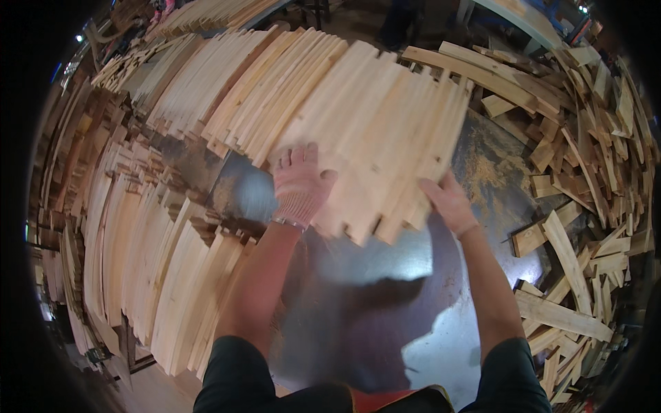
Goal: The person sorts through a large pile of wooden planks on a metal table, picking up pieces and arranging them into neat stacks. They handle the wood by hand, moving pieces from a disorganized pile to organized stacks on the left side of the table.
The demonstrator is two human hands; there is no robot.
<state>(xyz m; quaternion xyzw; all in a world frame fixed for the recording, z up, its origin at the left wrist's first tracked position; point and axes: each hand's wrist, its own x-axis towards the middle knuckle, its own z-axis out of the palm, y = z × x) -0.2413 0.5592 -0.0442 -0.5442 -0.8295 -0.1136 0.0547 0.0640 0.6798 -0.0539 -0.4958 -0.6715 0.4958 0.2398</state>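
Head view: metal tabletop (392,265), lower centre, bearing wooden slats (372,144), centre.
Gloved left hand (301,175) lies flat on them, fingers spread; right hand (451,203) meets their right edge, closure undeterminable. Slats judged stiff, individually light; best held at outer edges. Beyond, upper left: further strips (206,82).

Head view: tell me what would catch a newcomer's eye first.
The broad row of pale wooden strips at upper centre, with the gloved left hand at its left side and the right hand at its right edge. Next, the jumble of loose wood pieces down the right side, against the neater stacked boards at lower left. Between them shines the metal tabletop.
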